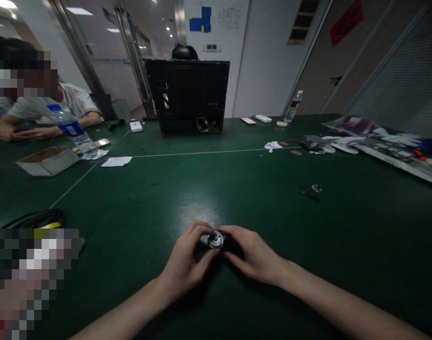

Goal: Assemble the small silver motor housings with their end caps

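A small round metal part [216, 240], silver with rings and a dark centre, sits between my two hands near the front of the green table [187, 184]. My left hand [190, 255] curls round its left side, thumb and fingertips pressed to it. From the other side, my right hand [253, 250] closes on it with thumb and fingers. A dark piece at its right edge is mostly hidden by the fingers. Farther off to the right lies a similar small dark part with a silver round end [317, 188].
A black panel-like case [194, 89] with exposed wires stands at the back. On the left are a cardboard box [47, 161], a water bottle [74, 130], a black cable coil [35, 218] and a seated person [74, 99]. A cluttered tray [403, 163] lies right.
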`<state>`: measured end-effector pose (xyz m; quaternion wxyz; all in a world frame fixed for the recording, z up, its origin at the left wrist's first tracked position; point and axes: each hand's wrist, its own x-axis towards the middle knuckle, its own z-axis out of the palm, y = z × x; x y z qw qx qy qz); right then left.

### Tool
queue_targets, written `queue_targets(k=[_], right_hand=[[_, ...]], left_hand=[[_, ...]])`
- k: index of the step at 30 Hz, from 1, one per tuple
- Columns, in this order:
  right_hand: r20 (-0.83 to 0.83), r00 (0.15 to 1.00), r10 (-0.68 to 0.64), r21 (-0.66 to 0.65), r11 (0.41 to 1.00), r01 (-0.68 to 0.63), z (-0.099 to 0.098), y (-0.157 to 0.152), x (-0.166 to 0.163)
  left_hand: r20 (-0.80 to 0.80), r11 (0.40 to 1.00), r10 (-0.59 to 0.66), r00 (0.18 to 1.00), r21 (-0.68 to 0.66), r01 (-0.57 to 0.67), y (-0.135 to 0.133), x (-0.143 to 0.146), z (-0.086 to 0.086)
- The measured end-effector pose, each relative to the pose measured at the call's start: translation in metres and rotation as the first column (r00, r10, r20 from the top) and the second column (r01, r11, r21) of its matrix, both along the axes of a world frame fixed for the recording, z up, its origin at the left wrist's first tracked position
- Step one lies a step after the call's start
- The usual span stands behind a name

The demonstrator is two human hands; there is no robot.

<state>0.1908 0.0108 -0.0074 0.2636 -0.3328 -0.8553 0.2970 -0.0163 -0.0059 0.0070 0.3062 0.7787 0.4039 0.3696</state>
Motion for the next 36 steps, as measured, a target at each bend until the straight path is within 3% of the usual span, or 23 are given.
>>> queue_targets(k=[12,24,32,36], right_hand=[[0.023,1.000,0.021,-0.009,1.000,-0.021,0.004,0.001,-0.001],[0.025,0.999,0.025,-0.004,1.000,-0.025,0.004,0.001,-0.002],[0.047,0.997,0.057,0.008,0.998,-0.057,-0.003,-0.002,0.002],[0.034,0.998,0.061,-0.002,0.998,-0.061,-0.007,-0.002,0.001]], left_hand=[[0.071,0.994,-0.009,0.997,-0.112,0.017,0.005,-0.001,0.001],[0.089,0.991,-0.018,0.996,-0.131,0.030,0.005,-0.001,0.002],[0.154,0.959,0.127,0.980,-0.272,-0.082,0.010,0.000,-0.002],[0.136,0.944,0.120,0.983,-0.321,-0.071,0.013,0.000,-0.001]])
